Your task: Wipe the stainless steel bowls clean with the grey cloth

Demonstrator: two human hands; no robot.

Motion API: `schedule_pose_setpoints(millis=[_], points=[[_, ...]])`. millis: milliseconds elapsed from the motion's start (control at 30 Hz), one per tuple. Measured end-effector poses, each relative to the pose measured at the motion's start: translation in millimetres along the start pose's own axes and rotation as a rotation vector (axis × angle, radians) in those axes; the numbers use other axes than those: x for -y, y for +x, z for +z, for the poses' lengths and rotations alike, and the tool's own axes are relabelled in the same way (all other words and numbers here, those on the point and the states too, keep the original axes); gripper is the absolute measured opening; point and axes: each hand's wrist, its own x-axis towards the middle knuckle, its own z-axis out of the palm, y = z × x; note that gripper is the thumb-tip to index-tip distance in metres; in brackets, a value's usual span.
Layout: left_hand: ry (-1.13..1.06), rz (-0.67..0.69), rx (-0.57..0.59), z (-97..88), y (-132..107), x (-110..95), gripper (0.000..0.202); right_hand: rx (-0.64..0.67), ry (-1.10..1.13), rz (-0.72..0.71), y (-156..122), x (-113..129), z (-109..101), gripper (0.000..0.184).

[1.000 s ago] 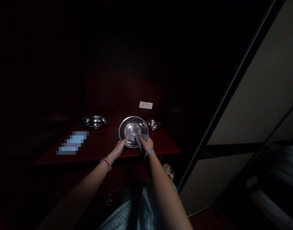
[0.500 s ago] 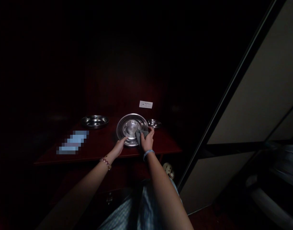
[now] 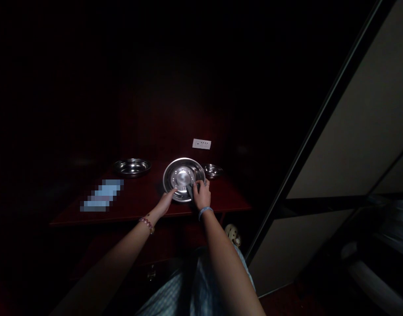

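Metal basin: is held tilted over the red desk.
Left hand: is clamped on the basin's near rim.
Right hand: is closed around grey cloth, held inside the basin.

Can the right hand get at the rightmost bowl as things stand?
Probably: the bowl sits just beyond the right hand, mostly uncovered, though that hand holds a cloth against the basin.
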Motion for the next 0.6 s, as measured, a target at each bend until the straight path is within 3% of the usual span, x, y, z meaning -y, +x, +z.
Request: schedule_pose_setpoints(millis=[600], points=[[0.038,0.046,0.014,3.5,-4.8,-0.9,0.031,0.017,-0.035,0.077,2.3,-2.4,5.6,0.026]])
